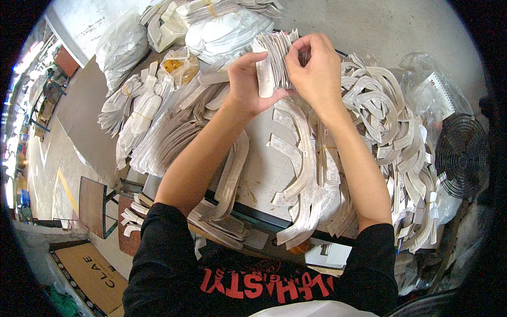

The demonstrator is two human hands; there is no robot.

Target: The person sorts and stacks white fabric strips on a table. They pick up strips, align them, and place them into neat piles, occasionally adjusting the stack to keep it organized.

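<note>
Over the far part of the table, my left hand (pixel 244 84) grips a thick stack of off-white fabric strips (pixel 270 66) standing on edge, thumb on its near-left side and fingers beneath. My right hand (pixel 321 71) is closed against the stack's right side, thumb and index finger pinched at the strips' edges; the exact fingertip contact is partly hidden. Below my hands, loose curved strips (pixel 301 169) lie overlapping on the white tabletop (pixel 259 174). A long row of stacked strips (pixel 171 140) lies under and beside my left forearm.
A tangled heap of curved strips (pixel 380 100) covers the table's right side. Left stand tied bundles (pixel 140 116), a bag of yellow rubber bands (pixel 180 64) and a clear plastic bag (pixel 120 50). A black round fan (pixel 461 156) is far right; a cardboard box (pixel 95 272) sits lower left.
</note>
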